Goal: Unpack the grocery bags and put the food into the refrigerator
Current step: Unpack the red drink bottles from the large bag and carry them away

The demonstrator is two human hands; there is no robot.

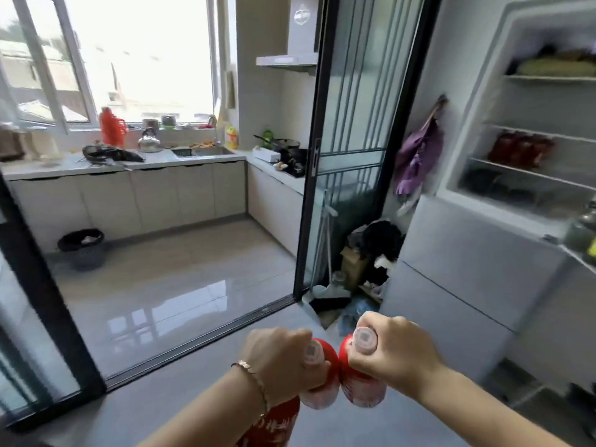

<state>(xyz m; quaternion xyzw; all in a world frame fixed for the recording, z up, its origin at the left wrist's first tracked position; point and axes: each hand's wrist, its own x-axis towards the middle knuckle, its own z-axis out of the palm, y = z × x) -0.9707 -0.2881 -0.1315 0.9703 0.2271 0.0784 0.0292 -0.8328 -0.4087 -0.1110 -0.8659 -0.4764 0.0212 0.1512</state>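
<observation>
Fists sit side by side at the near edge. The left hand is clenched round the neck of the first red bottle, and the right hand grips the neck of the second red bottle. Each bottle hangs below its fist with its cap poking out by the thumb, and the two bodies are just beside each other between the hands. A red printed bag shows under the left wrist. Farther right, the refrigerator stands open, with dark red containers on a shelf. Far left, past the sliding glass door, runs the kitchen counter.
</observation>
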